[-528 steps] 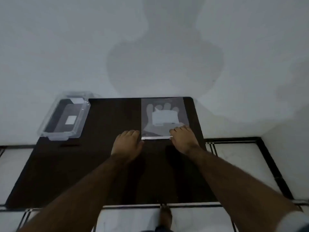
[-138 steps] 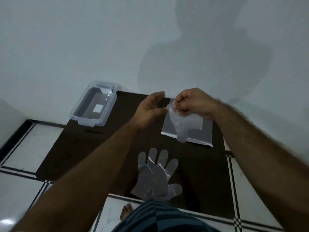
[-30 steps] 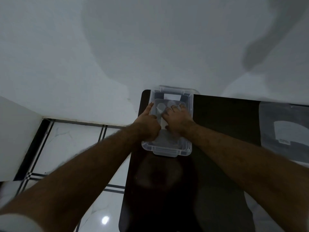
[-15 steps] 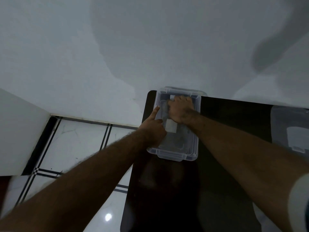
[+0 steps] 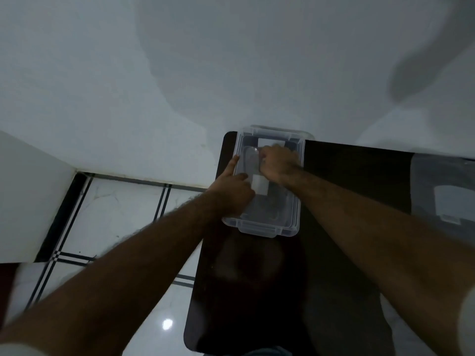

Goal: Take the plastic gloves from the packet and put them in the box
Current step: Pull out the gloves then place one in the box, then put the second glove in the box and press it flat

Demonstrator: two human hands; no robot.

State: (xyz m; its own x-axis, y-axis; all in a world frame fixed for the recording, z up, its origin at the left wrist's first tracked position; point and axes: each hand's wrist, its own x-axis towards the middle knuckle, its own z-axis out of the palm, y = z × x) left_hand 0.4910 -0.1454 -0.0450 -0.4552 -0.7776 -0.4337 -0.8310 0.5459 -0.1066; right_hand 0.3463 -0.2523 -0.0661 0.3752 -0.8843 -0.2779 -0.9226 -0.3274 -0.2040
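Note:
A clear plastic box (image 5: 259, 227) stands at the far left corner of the dark table (image 5: 257, 291). Both hands are inside it. My right hand (image 5: 277, 163) presses down on the thin clear plastic gloves (image 5: 250, 156) at the far end of the box, fingers curled over them. My left hand (image 5: 234, 191) rests at the box's left wall, index finger stretched along the rim. The gloves are mostly hidden under my hands. The clear packet (image 5: 444, 199) with a white card lies on the table at the right edge.
A white wall rises directly behind the table. To the left lies a glossy white tiled floor (image 5: 115, 209) with black lines. A white label (image 5: 260, 187) shows on the box bottom.
My right hand has stayed at the far end of the box, pressing on the gloves. My left hand has barely shifted along the left wall.

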